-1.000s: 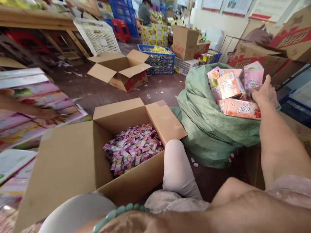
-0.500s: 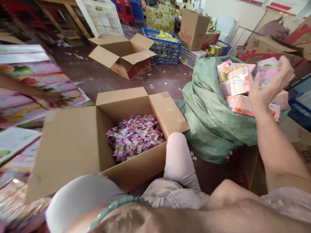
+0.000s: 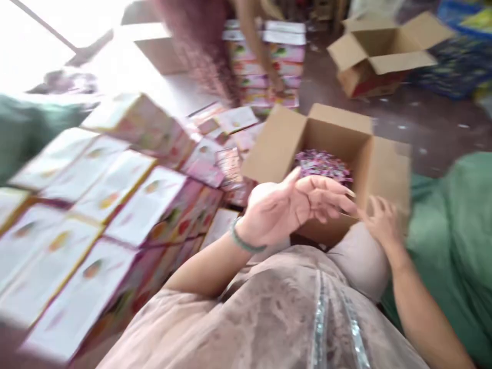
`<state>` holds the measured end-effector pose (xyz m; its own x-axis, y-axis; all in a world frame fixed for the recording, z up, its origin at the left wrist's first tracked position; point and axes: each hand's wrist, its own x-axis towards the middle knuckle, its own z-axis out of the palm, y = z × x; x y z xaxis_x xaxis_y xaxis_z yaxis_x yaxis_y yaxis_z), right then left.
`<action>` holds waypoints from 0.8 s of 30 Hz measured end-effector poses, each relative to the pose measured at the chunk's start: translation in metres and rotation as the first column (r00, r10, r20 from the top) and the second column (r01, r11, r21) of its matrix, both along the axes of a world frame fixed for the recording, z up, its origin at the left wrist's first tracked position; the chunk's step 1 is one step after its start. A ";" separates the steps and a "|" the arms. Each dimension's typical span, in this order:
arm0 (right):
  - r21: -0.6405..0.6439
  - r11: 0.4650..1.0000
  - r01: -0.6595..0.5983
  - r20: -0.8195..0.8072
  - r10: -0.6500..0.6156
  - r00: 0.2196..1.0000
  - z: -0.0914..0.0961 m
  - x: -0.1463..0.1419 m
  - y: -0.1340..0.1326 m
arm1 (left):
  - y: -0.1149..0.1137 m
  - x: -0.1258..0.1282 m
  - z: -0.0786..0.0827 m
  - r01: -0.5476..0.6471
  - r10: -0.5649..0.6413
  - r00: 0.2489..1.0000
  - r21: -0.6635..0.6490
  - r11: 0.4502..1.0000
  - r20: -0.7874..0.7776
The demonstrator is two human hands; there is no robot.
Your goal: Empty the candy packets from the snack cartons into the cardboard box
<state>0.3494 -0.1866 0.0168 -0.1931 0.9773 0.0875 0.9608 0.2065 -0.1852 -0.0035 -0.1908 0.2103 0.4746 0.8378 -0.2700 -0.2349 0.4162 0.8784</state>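
Note:
My left hand, a green bead bracelet at its wrist, is held palm up in front of the cardboard box. Its fingers are stretched out and nothing lies in them. Small purple sachets fill part of that box, partly hidden behind my left hand. At the box's near right corner is my right hand, above my knee, fingers loosely spread beside the right flap. I see nothing held there; whether it touches the cardboard I cannot tell.
On the left stand stacked fruit-printed cartons. Loose flat packs lie between them and the box. A person reaches down to another carton stack. A second open box is behind; a green sack is at right.
The view has swung left, bringing the carton stacks into sight. My right hand has left the packs on the green sack and come down to the box. My left hand has come up into view.

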 end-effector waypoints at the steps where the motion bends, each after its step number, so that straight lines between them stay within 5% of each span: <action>1: -0.011 1.000 -0.026 0.014 0.026 1.000 -0.005 0.003 0.005 | 0.001 -0.020 -0.010 -0.116 0.113 0.990 -0.030 0.993 -0.086; 3: -0.043 0.998 -0.046 0.020 0.047 0.999 -0.011 0.010 0.015 | -0.002 -0.069 -0.035 -0.378 0.353 0.860 0.006 0.926 -0.368; 4: -0.058 0.998 -0.039 0.019 0.040 0.999 -0.013 0.013 0.018 | -0.006 -0.097 -0.046 -0.483 0.453 0.711 0.094 0.870 -0.538; 7: -0.136 0.990 0.024 0.043 -0.019 0.999 -0.017 0.021 0.020 | -0.032 -0.190 -0.059 -0.500 0.528 0.077 0.425 0.755 -0.846; 9: -0.213 0.975 0.070 0.076 -0.054 0.996 -0.019 0.023 0.021 | -0.052 -0.251 -0.052 -0.334 0.379 -0.297 0.467 0.819 -0.876; 10: -0.253 0.963 0.090 0.093 -0.069 0.993 -0.019 0.024 0.022 | -0.060 -0.278 -0.047 -0.269 0.259 -0.405 0.385 0.883 -0.877; 12: -0.308 0.945 0.112 0.096 -0.086 0.992 -0.021 0.024 0.024 | -0.074 -0.321 -0.043 -0.252 0.006 -0.463 0.138 0.958 -0.886; 15: -0.328 0.937 0.125 0.047 -0.115 0.992 -0.022 0.021 0.027 | -0.088 -0.347 -0.057 -0.329 -0.212 -0.369 -0.086 0.940 -0.905; 20: -0.289 0.949 0.125 -0.023 -0.138 0.990 -0.025 0.017 0.025 | -0.105 -0.330 -0.092 -0.293 -0.110 -0.400 0.013 0.956 -0.910; 24: -0.256 0.961 0.102 -0.033 -0.115 0.993 -0.030 0.023 0.021 | -0.103 -0.321 -0.087 -0.251 -0.096 -0.422 0.015 0.968 -0.901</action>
<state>0.3723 -0.1655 -0.0128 -0.0862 0.9834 -0.1594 0.9636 0.0417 -0.2639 -0.3248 -0.2941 0.1231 -0.6463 0.7024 -0.2983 0.7595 0.6299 -0.1623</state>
